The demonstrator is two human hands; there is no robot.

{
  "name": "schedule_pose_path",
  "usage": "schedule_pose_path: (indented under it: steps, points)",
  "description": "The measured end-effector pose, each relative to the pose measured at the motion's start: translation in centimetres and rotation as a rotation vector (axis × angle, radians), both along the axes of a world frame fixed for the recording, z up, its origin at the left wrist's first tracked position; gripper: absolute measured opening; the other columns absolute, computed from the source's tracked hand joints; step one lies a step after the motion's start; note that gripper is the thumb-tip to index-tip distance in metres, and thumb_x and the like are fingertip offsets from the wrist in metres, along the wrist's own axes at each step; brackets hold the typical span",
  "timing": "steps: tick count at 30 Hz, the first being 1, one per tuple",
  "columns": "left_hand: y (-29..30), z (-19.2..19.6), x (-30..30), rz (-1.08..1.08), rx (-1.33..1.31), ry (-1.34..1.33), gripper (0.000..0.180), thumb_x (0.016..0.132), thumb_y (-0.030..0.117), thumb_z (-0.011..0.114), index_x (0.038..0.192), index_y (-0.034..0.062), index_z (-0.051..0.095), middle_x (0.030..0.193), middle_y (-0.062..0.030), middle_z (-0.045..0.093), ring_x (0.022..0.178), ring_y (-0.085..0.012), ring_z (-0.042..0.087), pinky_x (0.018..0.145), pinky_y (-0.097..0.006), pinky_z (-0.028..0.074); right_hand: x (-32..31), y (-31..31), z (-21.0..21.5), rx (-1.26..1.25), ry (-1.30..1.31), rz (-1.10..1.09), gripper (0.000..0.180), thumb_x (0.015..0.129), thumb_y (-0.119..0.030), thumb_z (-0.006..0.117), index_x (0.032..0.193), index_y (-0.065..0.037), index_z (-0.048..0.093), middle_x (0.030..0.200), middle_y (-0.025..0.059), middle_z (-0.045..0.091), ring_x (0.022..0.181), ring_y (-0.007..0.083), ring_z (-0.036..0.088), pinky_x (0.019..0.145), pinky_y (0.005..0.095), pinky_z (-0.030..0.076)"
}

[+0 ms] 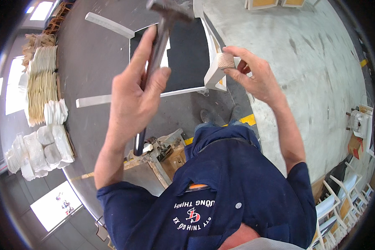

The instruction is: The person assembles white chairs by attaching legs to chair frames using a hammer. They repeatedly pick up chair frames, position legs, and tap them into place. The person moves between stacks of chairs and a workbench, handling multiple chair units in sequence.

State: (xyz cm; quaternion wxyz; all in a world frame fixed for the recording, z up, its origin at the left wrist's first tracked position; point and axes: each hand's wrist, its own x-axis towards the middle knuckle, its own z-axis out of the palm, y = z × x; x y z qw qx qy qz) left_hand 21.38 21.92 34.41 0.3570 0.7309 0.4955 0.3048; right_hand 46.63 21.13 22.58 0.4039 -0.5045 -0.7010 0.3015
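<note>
My left hand (131, 93) is wrapped around the handle of a hammer (160, 43), raised at the upper middle with its head up and its handle end hanging below the palm. A white piece of furniture, seemingly an upturned chair, stands in front of me, with a black panel (189, 56) in its frame and legs sticking out. My right hand (254, 75) pinches the end of its near right leg (215, 74) between thumb and fingers. Bare wood grain shows on that end. The hammer head is apart from the leg, up and to its left.
A worn wooden stand (154, 166) with tools on top is close by my left side. Stacks of pale parts (43, 79) line the far left. White chair frames (337, 204) crowd the lower right, and more pale frames (262, 3) are at the top. Yellow tape (248, 120) marks the floor.
</note>
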Motion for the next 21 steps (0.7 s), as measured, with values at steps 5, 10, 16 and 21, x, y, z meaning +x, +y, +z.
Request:
schedule_pose_path:
  steps: [5,10,16,21]
  points:
    - [-2.7,-1.9,-0.5,-0.102,-0.152,0.094,0.059,0.088,0.006,0.061,0.144,0.0077,0.041,0.084,-0.0128,0.065,0.062,-0.0100,0.053,0.059,-0.027,0.045,0.5,0.8,2.7,0.178,-0.450,0.090,0.048,0.080,-0.014,0.071,0.125,-0.011,0.058,0.112,0.0091,0.065,0.084,0.0267,0.064,0.071,0.0331,0.053]
    - [-2.7,-2.2,-0.3,-0.140,0.053,0.123,0.057,0.089,0.005,0.059,0.143,0.0090,0.041,0.075,-0.0162,0.063,0.056,-0.0255,0.056,0.060,-0.030,0.046,0.4,0.3,1.2,0.332,-0.382,-0.013,0.044,0.076,-0.014,0.074,0.119,-0.010,0.063,0.113,0.0096,0.065,0.094,0.0274,0.065,0.077,0.0346,0.054]
    - [-1.7,-1.3,0.7,-0.231,-0.018,0.219,0.055,0.091,0.007,0.057,0.144,0.0116,0.043,0.067,-0.0054,0.055,0.057,-0.0102,0.047,0.055,-0.028,0.039,0.4,-0.2,-0.6,0.564,-0.264,-0.133,0.037,0.073,-0.015,0.076,0.108,-0.005,0.066,0.102,0.0097,0.068,0.082,0.0242,0.068,0.067,0.0309,0.056]
    - [-0.6,-1.2,1.3,-0.262,-0.007,0.373,0.056,0.092,0.011,0.056,0.145,0.0110,0.038,0.062,-0.0163,0.056,0.051,-0.0228,0.054,0.057,-0.034,0.046,-0.4,-0.5,-1.4,0.516,-0.126,-0.165,0.041,0.069,-0.008,0.081,0.108,-0.003,0.066,0.100,0.0106,0.070,0.081,0.0198,0.069,0.069,0.0289,0.057]
